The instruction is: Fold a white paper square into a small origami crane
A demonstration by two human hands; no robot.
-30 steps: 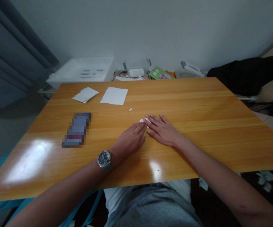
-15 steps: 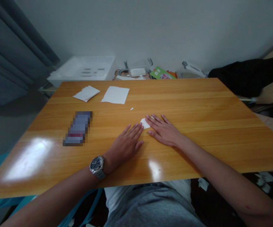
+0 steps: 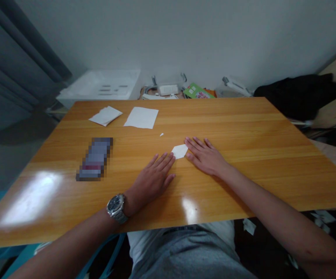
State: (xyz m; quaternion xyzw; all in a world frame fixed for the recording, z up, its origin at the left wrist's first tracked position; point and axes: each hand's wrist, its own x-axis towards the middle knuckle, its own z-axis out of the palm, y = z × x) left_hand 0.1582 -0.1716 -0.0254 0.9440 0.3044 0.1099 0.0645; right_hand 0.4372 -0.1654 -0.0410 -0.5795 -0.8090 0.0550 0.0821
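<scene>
A small folded piece of white paper (image 3: 180, 151) lies flat on the wooden table, between my two hands. My left hand (image 3: 155, 174), with a metal watch (image 3: 116, 207) on its wrist, rests palm down with fingers stretched out; its fingertips touch the paper's left end. On the other side my right hand (image 3: 205, 155) lies flat with its fingers spread, the tips at the paper's right edge. Neither hand grips anything. Just beyond the paper is a tiny white scrap (image 3: 161, 134).
Toward the back left lie a square white sheet (image 3: 141, 117) and a folded white paper (image 3: 105, 116). A pixelated, phone-like object (image 3: 95, 159) lies on the left. Behind the table (image 3: 243, 128) stand a white tray-like box (image 3: 98, 87) and a green booklet (image 3: 197, 91).
My right hand has slid to the right, off the paper, so more of its surface shows. My left hand stays nearly in place at the paper's left end.
</scene>
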